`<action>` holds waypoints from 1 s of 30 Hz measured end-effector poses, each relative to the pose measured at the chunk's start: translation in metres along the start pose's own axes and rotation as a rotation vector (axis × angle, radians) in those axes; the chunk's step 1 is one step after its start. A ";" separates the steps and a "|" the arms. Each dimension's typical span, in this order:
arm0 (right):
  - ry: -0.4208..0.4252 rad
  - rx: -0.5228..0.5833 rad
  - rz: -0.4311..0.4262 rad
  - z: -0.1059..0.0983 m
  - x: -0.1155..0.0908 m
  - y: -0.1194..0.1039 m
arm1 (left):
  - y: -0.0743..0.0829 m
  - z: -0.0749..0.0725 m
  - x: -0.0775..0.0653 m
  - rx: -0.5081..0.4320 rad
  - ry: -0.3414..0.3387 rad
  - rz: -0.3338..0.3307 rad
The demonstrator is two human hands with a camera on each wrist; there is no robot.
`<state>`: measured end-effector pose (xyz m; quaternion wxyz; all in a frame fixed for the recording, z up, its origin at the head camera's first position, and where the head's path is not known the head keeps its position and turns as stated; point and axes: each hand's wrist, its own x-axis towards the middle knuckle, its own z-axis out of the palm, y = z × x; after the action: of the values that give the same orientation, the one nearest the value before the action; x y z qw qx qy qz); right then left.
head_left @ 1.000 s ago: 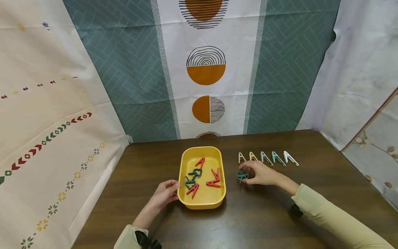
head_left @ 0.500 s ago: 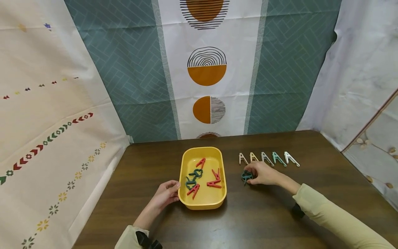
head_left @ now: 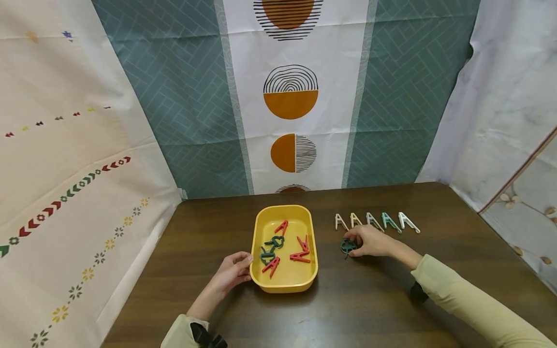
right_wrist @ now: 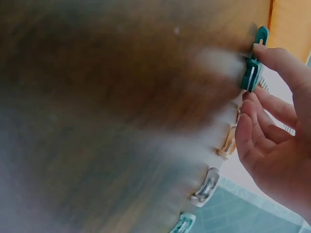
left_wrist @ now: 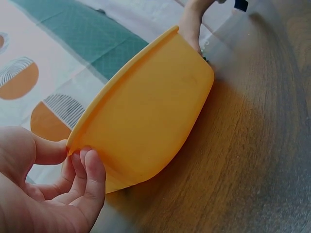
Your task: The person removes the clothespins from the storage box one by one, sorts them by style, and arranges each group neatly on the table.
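My left hand (head_left: 232,273) pinches the left rim of a yellow plastic basin (head_left: 285,287); the left wrist view shows the thumb on the rim and the fingers bent against the outer wall. Inside the basin lie several red clothespins (head_left: 300,257) and dark green ones (head_left: 267,256) with rounded jaws. To the basin's right, my right hand (head_left: 370,241) holds a dark green clothespin (head_left: 347,246) between thumb and fingers, low over the table. In the right wrist view this clothespin (right_wrist: 251,73) is seen edge-on, close to the wooden surface.
Just beyond my right hand, a row of pale and coloured clothespins runs along the dark wooden table (head_left: 209,222): cream (head_left: 341,221), yellow, grey, teal (head_left: 390,222) and white (head_left: 408,222). Patterned cloths (head_left: 287,96) hang behind the table and at both sides.
My right hand has shifted slightly to the right with the dark green clothespin, which has turned a little. The left hand keeps its hold on the basin's rim.
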<state>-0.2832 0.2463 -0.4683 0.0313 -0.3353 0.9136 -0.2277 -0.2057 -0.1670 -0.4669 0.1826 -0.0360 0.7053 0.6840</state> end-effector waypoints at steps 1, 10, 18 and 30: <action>0.003 -0.010 -0.001 -0.001 0.000 0.000 | 0.000 0.000 0.000 -0.001 0.001 -0.002; 0.039 -0.039 -0.014 -0.007 0.005 -0.009 | 0.013 0.004 -0.011 0.004 -0.023 -0.007; 0.126 -0.012 -0.091 -0.008 0.014 -0.021 | 0.018 0.007 -0.017 0.010 -0.027 -0.002; 0.231 0.037 -0.122 -0.005 0.036 -0.058 | -0.002 0.003 0.000 0.012 0.038 0.011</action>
<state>-0.2779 0.1869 -0.4348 -0.0817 -0.3612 0.8847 -0.2832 -0.2049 -0.1646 -0.4684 0.1656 -0.0439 0.7131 0.6798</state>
